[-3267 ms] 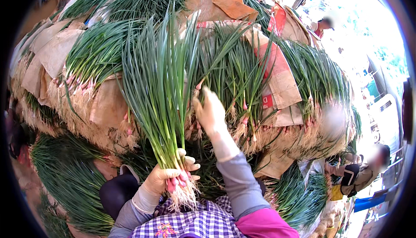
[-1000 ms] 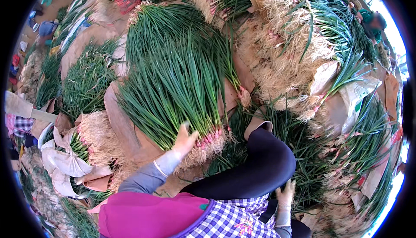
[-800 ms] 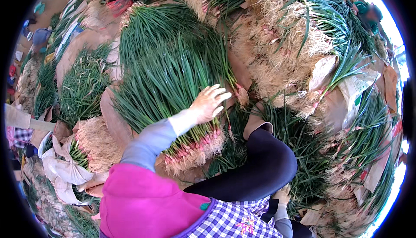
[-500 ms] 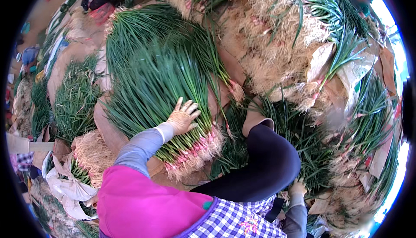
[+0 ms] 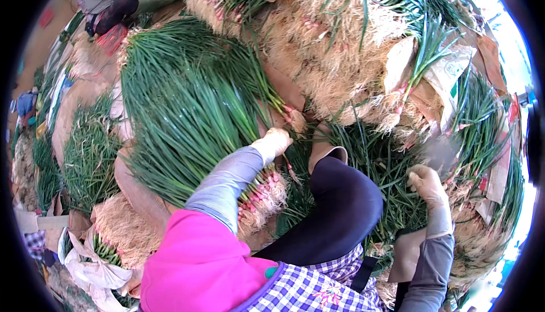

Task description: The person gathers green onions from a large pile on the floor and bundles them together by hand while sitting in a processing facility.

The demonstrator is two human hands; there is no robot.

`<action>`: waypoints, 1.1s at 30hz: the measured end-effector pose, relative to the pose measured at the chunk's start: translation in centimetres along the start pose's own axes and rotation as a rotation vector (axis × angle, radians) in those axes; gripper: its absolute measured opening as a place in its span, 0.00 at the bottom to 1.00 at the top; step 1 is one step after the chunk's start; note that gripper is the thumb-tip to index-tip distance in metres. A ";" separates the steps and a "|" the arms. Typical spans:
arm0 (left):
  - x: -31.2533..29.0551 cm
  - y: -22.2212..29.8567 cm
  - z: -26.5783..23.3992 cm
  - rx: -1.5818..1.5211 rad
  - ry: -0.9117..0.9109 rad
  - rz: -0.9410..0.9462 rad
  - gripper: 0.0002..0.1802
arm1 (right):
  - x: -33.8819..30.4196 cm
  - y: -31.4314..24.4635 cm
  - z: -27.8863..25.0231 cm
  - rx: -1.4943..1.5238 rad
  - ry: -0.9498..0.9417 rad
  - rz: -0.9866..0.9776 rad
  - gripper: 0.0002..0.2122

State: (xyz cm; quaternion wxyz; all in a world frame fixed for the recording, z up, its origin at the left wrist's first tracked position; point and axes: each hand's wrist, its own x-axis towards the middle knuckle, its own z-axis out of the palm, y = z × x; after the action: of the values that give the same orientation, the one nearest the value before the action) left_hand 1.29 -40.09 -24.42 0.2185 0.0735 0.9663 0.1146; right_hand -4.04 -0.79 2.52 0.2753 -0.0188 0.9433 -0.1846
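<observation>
A broad fan of spring onions [image 5: 187,102] lies in front of me, green tops spreading away and pink bulbs with pale roots [image 5: 264,195] toward me. My gloved left hand [image 5: 275,143] is closed at the right edge of this fan. A thin stalk with a pink end [image 5: 291,167] shows just below its fingers; whether they grip it is hidden. My gloved right hand [image 5: 427,184] is raised over loose greens [image 5: 397,170] right of my knee, its fingers curled closed. What it holds, if anything, cannot be made out.
Heaped spring onions with thick pale roots [image 5: 340,62] fill the far right. More green bundles [image 5: 482,124] lie along the right side. Cut greens [image 5: 88,141] and a rooty bundle [image 5: 128,227] are at left. Another person [image 5: 108,0] sits at the far left.
My left hand has moved right and slightly up, from lying flat with spread fingers on the stalks to closed. My right hand has risen from beside my hip, out to the right.
</observation>
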 end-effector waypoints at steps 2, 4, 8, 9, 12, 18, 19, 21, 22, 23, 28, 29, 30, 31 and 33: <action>2.3 -0.5 4.5 -0.131 0.011 -0.136 0.13 | -1.7 -0.3 -1.6 -0.004 0.122 -0.299 0.12; 3.9 -1.8 9.3 -0.080 -0.047 -0.223 0.14 | -3.6 -2.0 -3.7 -0.103 0.119 -0.379 0.13; 1.9 0.7 5.5 0.129 -0.103 -0.152 0.16 | -6.7 -0.4 -7.9 -0.230 0.141 -0.244 0.14; 0.3 0.3 3.3 0.029 0.031 -0.106 0.18 | -6.6 -0.6 -8.7 -0.337 0.122 -0.204 0.14; -5.2 1.6 -7.3 -0.190 0.293 -0.144 0.13 | -6.4 1.4 -11.0 -0.511 0.096 -0.159 0.14; -21.0 -1.1 -14.8 0.266 1.127 -0.103 0.15 | 2.7 -0.1 -10.6 0.104 0.265 -0.249 0.16; -24.0 -2.1 -14.3 0.267 1.128 -0.152 0.17 | 5.9 -1.0 -9.7 0.086 0.314 -0.304 0.17; -30.8 -4.1 -12.0 0.245 1.051 -0.336 0.19 | 13.4 -3.9 -5.9 0.264 0.476 -0.515 0.20; -34.0 -4.3 -10.1 0.333 0.959 -0.475 0.21 | 13.8 -8.0 -4.4 -0.184 0.760 -0.495 0.19; -34.6 -3.5 -9.4 0.316 0.856 -0.552 0.21 | 16.5 -7.5 -4.4 0.195 0.590 -0.492 0.17; -36.2 -3.7 -1.9 0.222 0.432 -0.650 0.23 | 26.5 -4.9 -3.7 0.780 0.481 -0.321 0.12; -36.3 -3.3 0.1 0.255 0.373 -0.681 0.24 | 26.9 -5.5 -4.0 0.779 0.443 -0.307 0.11; -34.7 -2.8 0.5 0.287 0.375 -0.678 0.26 | 29.1 -2.5 -6.6 0.742 0.455 -0.205 0.10; -33.2 -2.2 0.7 0.322 0.367 -0.675 0.28 | 30.5 -0.1 -8.3 0.950 0.270 -0.171 0.06; -33.0 -0.6 3.1 0.233 0.281 -0.780 0.28 | 27.9 -3.5 -6.1 1.118 0.168 -0.147 0.07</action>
State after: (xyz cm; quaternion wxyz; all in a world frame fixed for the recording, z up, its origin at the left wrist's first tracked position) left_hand 32.10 -46.42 -13.94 0.1018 -0.2893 0.9487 -0.0773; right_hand -31.15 -5.83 -5.77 0.1541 0.0790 0.7170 -0.6752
